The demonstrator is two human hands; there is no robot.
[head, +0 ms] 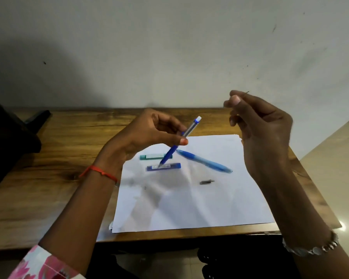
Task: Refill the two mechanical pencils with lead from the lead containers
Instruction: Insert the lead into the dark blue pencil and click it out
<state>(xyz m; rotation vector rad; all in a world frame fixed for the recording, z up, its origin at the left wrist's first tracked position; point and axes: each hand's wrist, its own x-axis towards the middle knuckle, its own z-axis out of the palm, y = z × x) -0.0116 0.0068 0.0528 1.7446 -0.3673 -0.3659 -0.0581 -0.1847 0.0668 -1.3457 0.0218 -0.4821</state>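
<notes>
My left hand (149,133) holds a dark blue mechanical pencil (175,148) tilted, tip down over the blue lead container (163,167), white eraser end up. My right hand (258,125) is raised to the right, thumb and forefinger pinched on a thin lead (247,92) whose end sticks out past the fingertips. A light blue mechanical pencil (205,161) lies on the white paper (189,198). A green lead container (154,156) lies just behind the blue one. A small grey cap (207,181) rests on the paper.
The paper lies on a wooden table (48,168) against a pale wall. A dark object (12,137) stands at the table's left end. The table's front edge runs just below the paper, and its right edge is close to my right forearm.
</notes>
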